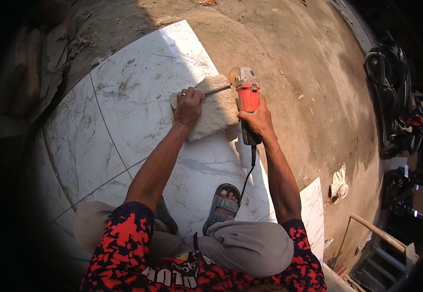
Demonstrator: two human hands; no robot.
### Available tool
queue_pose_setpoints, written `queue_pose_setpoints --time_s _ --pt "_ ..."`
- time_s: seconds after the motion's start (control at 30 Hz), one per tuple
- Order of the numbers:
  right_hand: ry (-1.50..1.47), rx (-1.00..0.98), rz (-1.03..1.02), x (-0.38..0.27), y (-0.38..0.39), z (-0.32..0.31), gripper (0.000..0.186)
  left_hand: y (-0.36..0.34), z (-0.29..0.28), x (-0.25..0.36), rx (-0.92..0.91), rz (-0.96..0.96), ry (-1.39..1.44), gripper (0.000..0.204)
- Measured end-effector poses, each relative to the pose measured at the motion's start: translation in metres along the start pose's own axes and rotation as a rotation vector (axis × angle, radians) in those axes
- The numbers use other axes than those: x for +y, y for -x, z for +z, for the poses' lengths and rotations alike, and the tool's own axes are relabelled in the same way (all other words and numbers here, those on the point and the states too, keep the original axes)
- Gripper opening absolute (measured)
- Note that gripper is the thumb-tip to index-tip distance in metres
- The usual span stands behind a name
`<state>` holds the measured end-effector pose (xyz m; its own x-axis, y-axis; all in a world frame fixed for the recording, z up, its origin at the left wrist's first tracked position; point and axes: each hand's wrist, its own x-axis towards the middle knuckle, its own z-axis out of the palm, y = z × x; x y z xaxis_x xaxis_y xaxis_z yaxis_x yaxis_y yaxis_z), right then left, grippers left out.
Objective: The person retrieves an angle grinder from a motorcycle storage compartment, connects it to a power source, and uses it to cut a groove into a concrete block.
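Observation:
A rough pale stone slab [215, 109] lies on white marbled tiles. Across its top runs a thin dark metal rod [218, 90], which looks ribbed. My left hand [189, 106], with a ring on one finger, is closed on the rod's near end and rests against the stone. At the slab's right edge, my right hand [259, 117] grips a red and black angle grinder [248, 99] by its body. Its orange-brown disc [233, 76] is at the rod's far tip; whether they touch, I cannot tell. The black cord [252, 168] trails down toward my foot.
White tiles [143, 117], dusty and dirt-marked, end in an edge beside bare brown ground [309, 97]. My sandalled foot [222, 208] is below the slab. Black cables or hoses [389, 92] lie far right, a crumpled whitish thing [339, 185] nearer. A wooden pole [379, 232] lies lower right.

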<state>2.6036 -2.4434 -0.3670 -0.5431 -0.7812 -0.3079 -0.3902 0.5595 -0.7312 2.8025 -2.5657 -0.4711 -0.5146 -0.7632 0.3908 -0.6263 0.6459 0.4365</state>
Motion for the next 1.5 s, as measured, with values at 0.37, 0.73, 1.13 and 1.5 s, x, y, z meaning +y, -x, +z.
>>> queue_pose_setpoints --time_s 0.37,0.73,1.13,1.5 --pt "0.02 -0.011 0.005 0.001 -0.001 0.0 0.093 -0.001 -0.001 0.0 -0.009 0.02 0.035 0.008" --pt "0.019 -0.017 0.015 0.003 -0.002 0.0 0.094 0.0 0.0 -0.002 -0.034 0.033 -0.064 0.013" --pt "0.015 -0.026 0.039 -0.001 -0.004 -0.005 0.092 0.0 -0.002 -0.001 -0.036 0.022 -0.004 0.012" --pt "0.031 -0.011 0.024 0.003 -0.007 0.0 0.092 0.0 -0.001 -0.002 -0.051 0.021 -0.01 0.013"
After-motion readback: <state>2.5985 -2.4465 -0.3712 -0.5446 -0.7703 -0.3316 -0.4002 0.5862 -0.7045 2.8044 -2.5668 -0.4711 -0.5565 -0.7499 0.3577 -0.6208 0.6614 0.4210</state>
